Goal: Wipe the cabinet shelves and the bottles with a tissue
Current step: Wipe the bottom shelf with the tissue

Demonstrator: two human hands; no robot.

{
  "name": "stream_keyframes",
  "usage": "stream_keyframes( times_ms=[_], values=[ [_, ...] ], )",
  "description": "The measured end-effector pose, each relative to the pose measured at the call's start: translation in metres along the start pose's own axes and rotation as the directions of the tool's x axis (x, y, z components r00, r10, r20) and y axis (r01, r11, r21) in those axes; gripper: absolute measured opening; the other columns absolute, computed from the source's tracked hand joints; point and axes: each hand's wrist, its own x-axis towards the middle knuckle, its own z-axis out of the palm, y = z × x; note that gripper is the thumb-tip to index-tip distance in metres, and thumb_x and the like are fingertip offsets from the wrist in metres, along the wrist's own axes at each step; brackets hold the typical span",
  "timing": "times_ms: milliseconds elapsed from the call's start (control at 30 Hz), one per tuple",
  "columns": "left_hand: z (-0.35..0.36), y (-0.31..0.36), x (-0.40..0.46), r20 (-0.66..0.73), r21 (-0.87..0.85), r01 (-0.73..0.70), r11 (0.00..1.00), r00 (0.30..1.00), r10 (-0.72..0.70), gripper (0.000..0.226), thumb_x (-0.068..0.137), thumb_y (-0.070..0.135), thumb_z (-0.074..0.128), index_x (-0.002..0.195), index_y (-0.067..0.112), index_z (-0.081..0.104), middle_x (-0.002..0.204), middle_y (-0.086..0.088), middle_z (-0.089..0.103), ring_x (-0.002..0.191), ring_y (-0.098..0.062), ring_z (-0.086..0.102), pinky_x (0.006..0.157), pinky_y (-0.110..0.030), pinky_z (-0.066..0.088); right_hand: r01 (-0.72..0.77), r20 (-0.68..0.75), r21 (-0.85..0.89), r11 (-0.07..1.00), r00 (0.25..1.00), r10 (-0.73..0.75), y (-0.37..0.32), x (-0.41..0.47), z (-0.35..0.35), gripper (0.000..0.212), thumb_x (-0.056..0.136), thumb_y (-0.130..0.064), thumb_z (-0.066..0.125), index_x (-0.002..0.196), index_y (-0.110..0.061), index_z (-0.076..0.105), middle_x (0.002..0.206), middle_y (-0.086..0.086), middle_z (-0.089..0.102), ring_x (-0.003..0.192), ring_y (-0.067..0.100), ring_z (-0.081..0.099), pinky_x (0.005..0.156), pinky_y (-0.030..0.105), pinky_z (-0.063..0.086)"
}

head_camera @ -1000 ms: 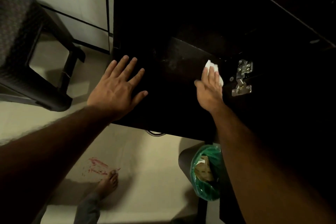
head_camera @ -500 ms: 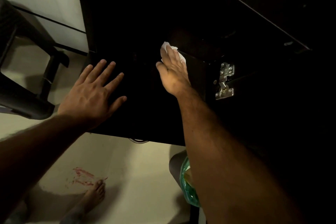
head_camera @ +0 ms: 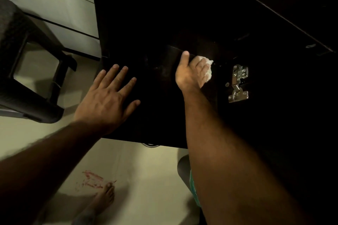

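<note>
Pressing a tissue (head_camera: 207,68) on the cabinet shelf (head_camera: 161,71), right hand (head_camera: 192,73) grips it; left hand (head_camera: 108,100) flat.

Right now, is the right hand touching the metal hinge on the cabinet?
Apart. In the head view, the right hand holds the tissue, and a strip of dark cabinet shows between it and the hinge.

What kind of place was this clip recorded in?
Probably a room in a home, dimly lit. A dark wooden cabinet with a metal door hinge stands on a pale floor, a dark plastic chair sits beside it, and the person is barefoot.
</note>
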Motion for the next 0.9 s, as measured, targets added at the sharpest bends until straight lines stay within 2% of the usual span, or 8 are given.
stream_keyframes(
  times_ms=[133,233,333,433,533,633,733,900],
  values=[
    [-0.002,-0.002,-0.001,-0.002,-0.017,-0.013,1.0,1.0,0.013,0.076,0.091,0.064,0.005,0.152,0.021,0.021,0.161,-0.01,0.008,0.149,-0.024,-0.005,0.121,-0.043,0.0,0.222,0.045,-0.035,0.974,0.974,-0.221,-0.028,-0.029,0.022,0.07,0.101,-0.055,0.013,0.155,-0.013,0.001,0.163,0.008,-0.007,0.149,0.02,-0.015,0.118,0.043,-0.013],
    [-0.002,-0.005,0.0,-0.009,-0.046,-0.039,0.998,0.999,0.038,0.075,0.092,0.061,0.007,0.152,0.019,0.025,0.161,-0.011,0.011,0.149,-0.024,-0.004,0.121,-0.043,-0.001,0.486,0.139,0.009,0.874,0.865,-0.482,-0.042,-0.047,0.03,0.062,0.102,-0.05,0.016,0.156,-0.019,0.004,0.164,0.0,-0.004,0.149,0.016,-0.013,0.118,0.04,-0.011],
    [-0.008,-0.015,-0.004,-0.032,-0.086,-0.069,0.994,0.997,0.067,0.072,0.094,0.057,0.014,0.148,0.014,0.034,0.158,-0.014,0.022,0.149,-0.026,0.003,0.121,-0.042,0.001,0.623,0.238,0.02,0.782,0.757,-0.609,-0.031,-0.055,0.023,0.058,0.103,-0.047,0.016,0.156,-0.024,0.008,0.164,-0.006,-0.002,0.148,0.009,-0.013,0.119,0.037,-0.01],
    [-0.017,-0.041,-0.014,-0.054,-0.038,-0.062,0.997,0.997,0.06,0.068,0.096,0.055,0.018,0.147,0.013,0.036,0.156,-0.014,0.027,0.148,-0.026,0.008,0.121,-0.044,0.006,0.618,0.187,-0.135,0.774,0.783,-0.593,0.019,-0.054,0.013,0.059,0.102,-0.048,0.02,0.156,-0.024,0.009,0.163,-0.008,-0.001,0.148,0.006,-0.01,0.12,0.032,-0.008],
    [-0.023,-0.066,-0.019,-0.029,0.001,-0.054,0.999,0.998,0.054,0.069,0.095,0.057,0.016,0.149,0.015,0.03,0.157,-0.014,0.023,0.149,-0.026,0.006,0.12,-0.047,0.01,0.358,0.108,-0.221,0.907,0.933,-0.343,0.042,-0.036,-0.002,0.063,0.103,-0.05,0.019,0.156,-0.02,0.006,0.164,-0.001,-0.003,0.15,0.012,-0.008,0.121,0.037,-0.005],
    [-0.026,-0.076,-0.017,-0.006,0.008,-0.049,0.999,0.999,0.049,0.067,0.099,0.058,0.016,0.151,0.017,0.025,0.159,-0.013,0.018,0.149,-0.027,0.004,0.12,-0.048,0.01,0.161,0.096,-0.207,0.965,0.985,-0.144,0.013,-0.034,0.006,0.072,0.1,-0.057,0.015,0.155,-0.015,-0.004,0.163,0.003,-0.011,0.149,0.017,-0.015,0.12,0.042,-0.009],
    [-0.026,-0.078,-0.021,0.021,0.003,-0.028,1.0,0.999,0.028,0.071,0.093,0.058,0.018,0.152,0.019,0.019,0.16,-0.013,0.011,0.149,-0.026,0.0,0.121,-0.046,0.006,0.293,0.105,-0.19,0.937,0.955,-0.277,-0.024,-0.065,0.034,0.074,0.1,-0.057,0.017,0.155,-0.014,-0.007,0.163,0.003,-0.014,0.148,0.016,-0.019,0.119,0.04,-0.013],
    [-0.032,-0.081,-0.024,0.099,0.02,-0.001,1.0,0.995,-0.001,0.073,0.091,0.062,0.013,0.153,0.023,0.003,0.161,-0.011,-0.001,0.148,-0.024,-0.01,0.121,-0.042,-0.003,0.611,0.224,-0.207,0.764,0.79,-0.57,-0.003,-0.115,0.036,0.071,0.097,-0.06,0.013,0.156,-0.024,-0.004,0.162,-0.008,-0.015,0.146,0.004,-0.021,0.119,0.031,-0.012]
  ],
)
